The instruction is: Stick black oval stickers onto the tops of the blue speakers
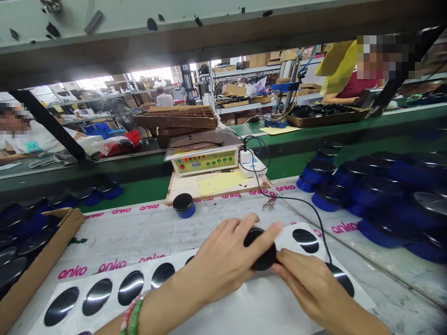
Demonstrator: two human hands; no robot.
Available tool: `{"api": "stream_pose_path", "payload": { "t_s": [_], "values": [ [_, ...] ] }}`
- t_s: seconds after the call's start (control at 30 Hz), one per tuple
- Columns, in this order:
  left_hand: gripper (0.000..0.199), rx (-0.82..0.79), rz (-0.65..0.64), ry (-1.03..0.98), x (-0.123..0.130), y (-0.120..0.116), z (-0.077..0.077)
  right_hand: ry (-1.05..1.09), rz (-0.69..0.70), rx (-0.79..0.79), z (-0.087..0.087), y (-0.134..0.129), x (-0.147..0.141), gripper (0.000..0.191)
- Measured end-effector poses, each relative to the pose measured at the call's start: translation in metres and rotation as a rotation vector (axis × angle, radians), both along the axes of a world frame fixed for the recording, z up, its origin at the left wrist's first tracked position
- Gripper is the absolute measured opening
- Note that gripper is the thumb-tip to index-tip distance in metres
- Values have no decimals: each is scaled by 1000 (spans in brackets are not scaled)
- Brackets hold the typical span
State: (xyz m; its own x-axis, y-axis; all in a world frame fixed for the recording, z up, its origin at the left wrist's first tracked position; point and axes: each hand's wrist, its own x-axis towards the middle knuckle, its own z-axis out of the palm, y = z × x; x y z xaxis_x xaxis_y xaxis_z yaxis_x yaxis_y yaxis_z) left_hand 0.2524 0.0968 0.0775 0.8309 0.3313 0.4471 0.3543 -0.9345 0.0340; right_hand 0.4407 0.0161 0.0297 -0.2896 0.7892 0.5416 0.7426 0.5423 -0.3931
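Observation:
A round black piece (264, 258) is between my hands, above a white sheet of glossy black round stickers (131, 287). My left hand (228, 251) lies over it from the left; the fingers are bent around its top and one fingertip is blurred. From the right, my right hand (309, 279) pinches its lower edge, with thumb and fingers closed. The underside of the piece is hidden by my hands. Farther back, a single blue round container with a black top (184, 205) stands on the table.
Many blue-and-black containers (377, 190) are piled at right. A cardboard box (66, 232) of them stands left. A control unit (206, 160) sits behind, and its black cable (314, 209) runs toward my right hand. People work beyond the green conveyor (139, 186).

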Motion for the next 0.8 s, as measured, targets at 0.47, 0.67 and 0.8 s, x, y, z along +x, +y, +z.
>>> {"api": "stream_pose_path", "payload": {
  "t_s": [0.47, 0.67, 0.8],
  "values": [
    [50, -163, 445, -61, -10, 94, -12, -449, -264, 27, -24, 3, 33, 35],
    [22, -305, 49, -126, 92, 73, 2, -402, -166, 30, -31, -13, 23, 33],
    [36, -474, -41, -218, 168, 96, 0, -390, -254, -66, -37, -23, 49, 31]
  ]
}}
